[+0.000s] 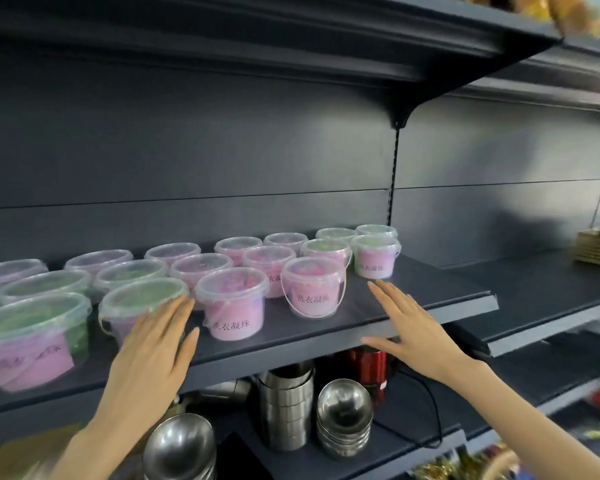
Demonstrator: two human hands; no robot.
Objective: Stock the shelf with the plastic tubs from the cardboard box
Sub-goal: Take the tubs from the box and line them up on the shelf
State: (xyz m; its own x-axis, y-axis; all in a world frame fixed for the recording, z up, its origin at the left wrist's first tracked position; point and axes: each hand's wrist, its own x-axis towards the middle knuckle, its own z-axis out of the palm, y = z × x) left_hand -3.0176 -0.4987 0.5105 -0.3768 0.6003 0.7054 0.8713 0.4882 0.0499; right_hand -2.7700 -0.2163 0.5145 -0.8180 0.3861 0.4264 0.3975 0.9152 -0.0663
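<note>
a: so, what is in the containers?
b: the plastic tubs (232, 303) stand in rows on the dark shelf (413, 292), each with a clear lid, a thin handle and a pink label with black characters. through the lids some show pink contents, some green; what the stuff is i cannot tell.
a: and the hands?
b: the left hand (153, 344) lies with straight fingers against the near green-filled tub (142, 303), gripping nothing. the right hand (413, 327) is flat and spread over the bare right part of the shelf, empty. its fingertips come close to the far-right tub (376, 258); whether they touch it i cannot tell.
a: the room?
b: a dark grey back panel (187, 150) and an upper shelf (291, 46) overhead. on the level below sit stacked steel bowls (343, 410), stacked steel cups (286, 407) and a red canister (371, 368), its top hidden by the shelf edge.
a: anything cut off?
b: the leftmost tubs run out of view, and a tan stack (596, 249) at the right edge is cropped and too blurred to name.
</note>
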